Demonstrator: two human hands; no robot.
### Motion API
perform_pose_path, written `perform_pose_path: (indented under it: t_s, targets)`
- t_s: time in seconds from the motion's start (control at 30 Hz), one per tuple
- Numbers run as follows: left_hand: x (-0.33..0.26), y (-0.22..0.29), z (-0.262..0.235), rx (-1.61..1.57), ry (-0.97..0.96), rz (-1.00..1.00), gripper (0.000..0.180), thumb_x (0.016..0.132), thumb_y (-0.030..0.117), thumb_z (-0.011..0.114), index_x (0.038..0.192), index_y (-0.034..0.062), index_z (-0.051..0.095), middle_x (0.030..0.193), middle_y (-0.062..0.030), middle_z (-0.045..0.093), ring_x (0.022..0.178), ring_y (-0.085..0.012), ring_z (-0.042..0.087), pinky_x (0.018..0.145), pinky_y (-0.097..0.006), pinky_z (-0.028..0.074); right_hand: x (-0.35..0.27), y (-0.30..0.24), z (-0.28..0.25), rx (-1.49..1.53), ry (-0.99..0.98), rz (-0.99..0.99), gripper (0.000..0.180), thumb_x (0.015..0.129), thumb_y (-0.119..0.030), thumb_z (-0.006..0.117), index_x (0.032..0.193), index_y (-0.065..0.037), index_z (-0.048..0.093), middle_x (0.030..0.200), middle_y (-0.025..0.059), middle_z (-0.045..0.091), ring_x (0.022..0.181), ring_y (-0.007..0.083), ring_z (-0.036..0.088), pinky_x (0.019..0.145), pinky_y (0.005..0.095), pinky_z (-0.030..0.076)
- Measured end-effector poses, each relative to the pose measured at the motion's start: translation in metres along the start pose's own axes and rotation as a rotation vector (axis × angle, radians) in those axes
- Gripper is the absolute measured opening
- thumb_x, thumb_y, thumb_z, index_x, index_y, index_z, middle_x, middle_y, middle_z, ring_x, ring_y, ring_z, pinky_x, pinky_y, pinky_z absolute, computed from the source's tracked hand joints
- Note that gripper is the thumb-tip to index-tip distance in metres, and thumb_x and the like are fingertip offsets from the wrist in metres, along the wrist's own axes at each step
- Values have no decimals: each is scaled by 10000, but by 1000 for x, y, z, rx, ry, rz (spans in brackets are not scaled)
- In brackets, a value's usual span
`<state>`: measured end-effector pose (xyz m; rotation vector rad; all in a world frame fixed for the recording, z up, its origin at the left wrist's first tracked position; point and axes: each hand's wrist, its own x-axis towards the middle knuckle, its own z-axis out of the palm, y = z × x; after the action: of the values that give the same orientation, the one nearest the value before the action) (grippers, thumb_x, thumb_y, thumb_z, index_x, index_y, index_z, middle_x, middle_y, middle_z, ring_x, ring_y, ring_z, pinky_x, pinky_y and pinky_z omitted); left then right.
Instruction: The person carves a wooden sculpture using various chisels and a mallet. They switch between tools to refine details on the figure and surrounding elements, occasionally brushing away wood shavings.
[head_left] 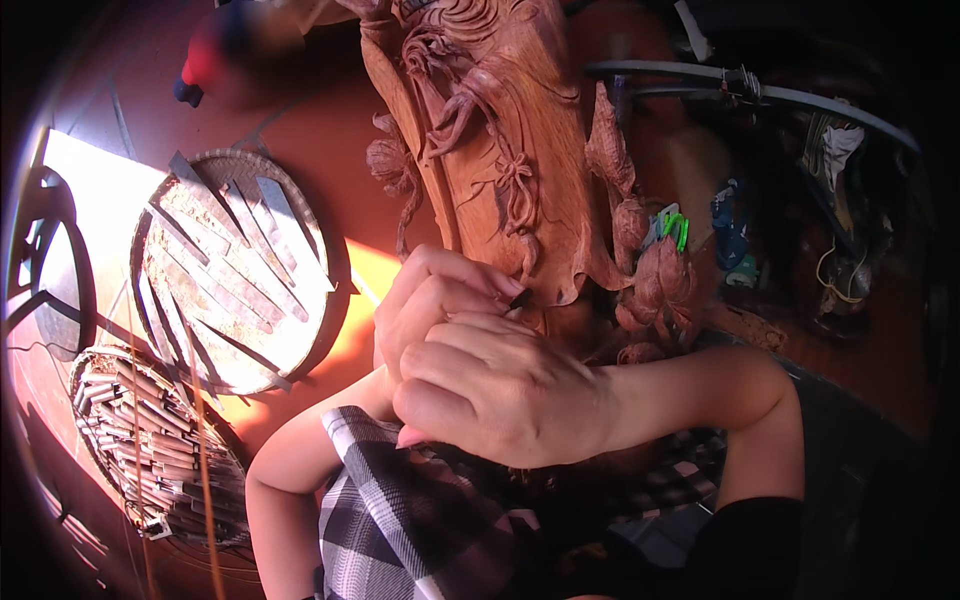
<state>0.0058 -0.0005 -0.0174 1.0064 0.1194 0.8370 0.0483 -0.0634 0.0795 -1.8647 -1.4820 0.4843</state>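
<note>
Right now you look mid-cut on the carved wooden sculpture (500,150) standing above your lap, so the next stroke calls for small, steady pressure. Your left hand (435,300) pinches a dark carving tool (521,298) against its lower edge, while your right hand (500,390) clasps over it, wrist bent inward.

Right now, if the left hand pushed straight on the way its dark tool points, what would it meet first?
Probably the carved wooden sculpture: the left hand aims its tool tip at the carving's lower edge, apparently touching already.
</note>
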Motion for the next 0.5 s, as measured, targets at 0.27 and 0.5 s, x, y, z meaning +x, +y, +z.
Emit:
perform_pose_path:
  t_s: [0.27, 0.5]
  targets:
    - [-2, -9, -19, 123, -244, -19, 300, 686, 133, 852, 833, 27, 613, 962, -113, 599, 860, -248, 658, 717, -326, 534, -5, -6, 9, -201, -237, 82, 121, 778, -159, 648, 771, -60, 578, 779, 77, 539, 796, 232, 560, 774, 388, 430]
    - [13, -12, -21, 496, -350, 161, 269, 658, 225, 812, 847, 81, 685, 1013, -73, 609, 957, -271, 545, 803, -376, 412, -12, 3, 3, -212, -168, 82, 148, 781, -162, 701, 716, -53, 625, 757, 65, 544, 787, 224, 578, 755, 395, 444]
